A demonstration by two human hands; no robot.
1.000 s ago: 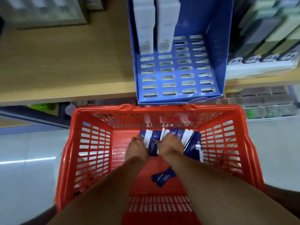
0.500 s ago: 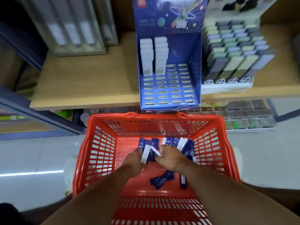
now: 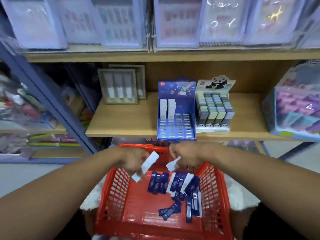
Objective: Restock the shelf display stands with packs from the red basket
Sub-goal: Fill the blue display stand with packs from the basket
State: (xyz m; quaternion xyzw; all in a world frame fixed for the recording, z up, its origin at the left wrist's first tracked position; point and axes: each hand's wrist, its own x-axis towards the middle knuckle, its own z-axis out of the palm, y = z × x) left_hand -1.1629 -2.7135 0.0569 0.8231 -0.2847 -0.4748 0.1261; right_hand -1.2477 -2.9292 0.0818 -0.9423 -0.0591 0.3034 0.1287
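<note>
Left hand (image 3: 133,160) fingers curled round white pack (image 3: 147,166); right hand (image 3: 186,155) pinching another pack (image 3: 173,164). Both above red basket (image 3: 119,193). Best: lift to blue stand (image 3: 176,125), seat upright in free slots beside white rows (image 3: 167,109).

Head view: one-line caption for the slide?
Both hands lifted above the red plastic basket, left hand and right hand each gripping a white pack, facing the half-empty blue cardboard display stand.

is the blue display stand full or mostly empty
Mostly empty: the blue display stand holds only two columns of white packs; the other slots are bare.
</note>
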